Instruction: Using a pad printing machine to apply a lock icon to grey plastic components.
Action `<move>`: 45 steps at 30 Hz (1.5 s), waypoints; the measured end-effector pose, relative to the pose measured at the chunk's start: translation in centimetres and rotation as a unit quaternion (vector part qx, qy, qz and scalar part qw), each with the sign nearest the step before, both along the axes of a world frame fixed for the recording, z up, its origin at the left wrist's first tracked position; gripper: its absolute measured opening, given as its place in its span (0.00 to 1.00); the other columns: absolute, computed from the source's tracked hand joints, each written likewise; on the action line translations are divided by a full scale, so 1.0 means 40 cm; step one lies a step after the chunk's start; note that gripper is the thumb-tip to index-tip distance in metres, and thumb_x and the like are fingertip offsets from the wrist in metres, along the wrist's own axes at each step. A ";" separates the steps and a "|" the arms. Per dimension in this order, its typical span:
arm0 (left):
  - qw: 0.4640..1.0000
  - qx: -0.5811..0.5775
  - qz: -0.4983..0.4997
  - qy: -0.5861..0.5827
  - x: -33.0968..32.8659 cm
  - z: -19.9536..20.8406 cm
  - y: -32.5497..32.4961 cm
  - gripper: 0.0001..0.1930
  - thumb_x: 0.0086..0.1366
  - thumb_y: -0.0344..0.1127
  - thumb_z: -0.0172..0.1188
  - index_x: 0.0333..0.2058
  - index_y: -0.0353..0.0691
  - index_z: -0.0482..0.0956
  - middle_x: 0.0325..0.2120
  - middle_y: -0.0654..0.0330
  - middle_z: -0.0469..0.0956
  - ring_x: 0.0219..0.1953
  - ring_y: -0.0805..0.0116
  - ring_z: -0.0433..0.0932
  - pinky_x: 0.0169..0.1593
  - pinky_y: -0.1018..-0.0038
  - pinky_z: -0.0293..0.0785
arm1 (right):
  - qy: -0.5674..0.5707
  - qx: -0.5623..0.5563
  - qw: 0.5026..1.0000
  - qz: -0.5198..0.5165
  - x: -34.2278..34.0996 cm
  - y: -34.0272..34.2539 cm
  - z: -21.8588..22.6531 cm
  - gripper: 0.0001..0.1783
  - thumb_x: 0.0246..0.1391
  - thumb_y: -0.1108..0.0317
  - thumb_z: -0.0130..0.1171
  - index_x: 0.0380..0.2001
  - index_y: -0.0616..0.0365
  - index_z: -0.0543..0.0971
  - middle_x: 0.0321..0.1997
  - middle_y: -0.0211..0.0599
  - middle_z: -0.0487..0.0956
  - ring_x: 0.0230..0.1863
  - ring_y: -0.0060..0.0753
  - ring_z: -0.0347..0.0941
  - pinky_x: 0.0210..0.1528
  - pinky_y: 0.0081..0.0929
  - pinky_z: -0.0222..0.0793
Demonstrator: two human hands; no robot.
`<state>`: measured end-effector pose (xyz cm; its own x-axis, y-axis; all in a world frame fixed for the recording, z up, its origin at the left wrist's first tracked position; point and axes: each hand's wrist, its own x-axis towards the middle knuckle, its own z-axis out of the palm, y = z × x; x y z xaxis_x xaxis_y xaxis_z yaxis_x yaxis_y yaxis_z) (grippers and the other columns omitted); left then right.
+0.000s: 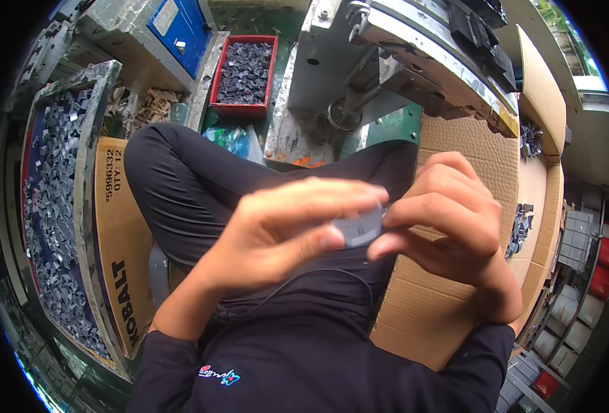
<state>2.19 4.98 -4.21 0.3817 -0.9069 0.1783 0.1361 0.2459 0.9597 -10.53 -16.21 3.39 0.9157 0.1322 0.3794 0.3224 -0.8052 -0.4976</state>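
Observation:
A small curved grey plastic part (361,229) is held above my lap, between both hands. My left hand (287,224) grips it from the left, thumb below and fingers above, somewhat smeared by motion. My right hand (449,210) meets its right end with thumb and forefinger close together, the other fingers curled; whether these fingertips pinch the part itself or something small at its edge, I cannot make out. A thin dark cord (332,271) lies across my dark clothing below the hands.
On the left stands a long tray (84,206) of many grey parts, beside a cardboard box (115,255). Ahead, a red bin (274,76) holds more dark parts. A metal machine (318,82) rises ahead to the right. An open cardboard box (414,310) with grey parts is at my right.

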 end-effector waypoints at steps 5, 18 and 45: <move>0.978 0.067 0.185 -0.075 0.200 -0.115 -0.080 0.21 0.75 0.27 0.61 0.64 0.28 0.76 0.62 0.50 0.79 0.62 0.64 0.78 0.66 0.66 0.73 | 0.006 -0.021 0.999 -0.032 -0.026 -0.046 0.030 0.25 0.46 0.48 0.79 0.33 0.59 0.84 0.26 0.28 0.81 0.27 0.30 0.74 0.43 0.35 0.72; 0.792 0.452 -0.162 -0.376 0.199 -0.370 -0.078 0.21 0.73 0.54 0.60 0.52 0.45 0.87 0.48 0.47 0.86 0.52 0.47 0.85 0.57 0.56 0.79 | -0.076 0.016 0.990 -0.115 -0.058 -0.089 0.061 0.13 0.54 0.75 0.77 0.38 0.62 0.81 0.31 0.35 0.81 0.30 0.27 0.76 0.40 0.26 0.71; 0.774 0.454 -0.145 -0.417 0.203 -0.383 -0.077 0.19 0.74 0.47 0.59 0.52 0.40 0.87 0.43 0.45 0.87 0.49 0.46 0.86 0.56 0.56 0.79 | 0.312 -0.100 0.756 -0.567 -0.443 -0.437 -0.015 0.21 0.60 0.50 0.71 0.39 0.60 0.88 0.35 0.47 0.88 0.38 0.41 0.86 0.45 0.37 0.79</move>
